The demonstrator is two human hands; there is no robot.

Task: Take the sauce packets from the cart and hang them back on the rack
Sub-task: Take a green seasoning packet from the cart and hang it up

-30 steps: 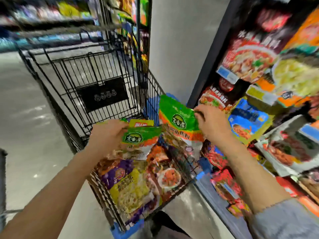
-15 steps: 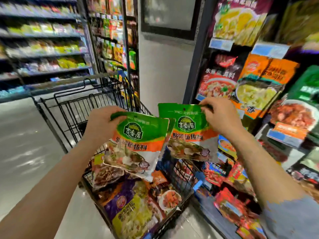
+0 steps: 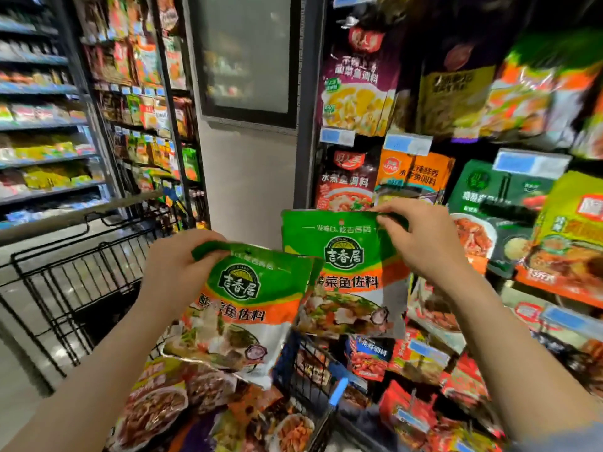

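My left hand (image 3: 176,272) grips the top edge of a green and orange sauce packet (image 3: 241,308), which hangs above the black wire cart (image 3: 65,288). My right hand (image 3: 421,243) pinches the top right corner of a second, matching packet (image 3: 339,272), held a little higher and nearer the rack (image 3: 408,148). The two packets overlap slightly at their edges. Several more sauce packets (image 3: 156,409) lie in the cart below. The rack on the right holds rows of hanging packets with blue price tags.
Store shelves (image 3: 42,125) full of goods run along the left behind the cart. A grey pillar with a dark framed panel (image 3: 248,60) stands between shelves and rack. More red packets (image 3: 408,409) hang low on the rack by the cart's right side.
Both hands have lifted their green packets up out of the cart to chest height. My view has tilted up from the cart toward the rack.
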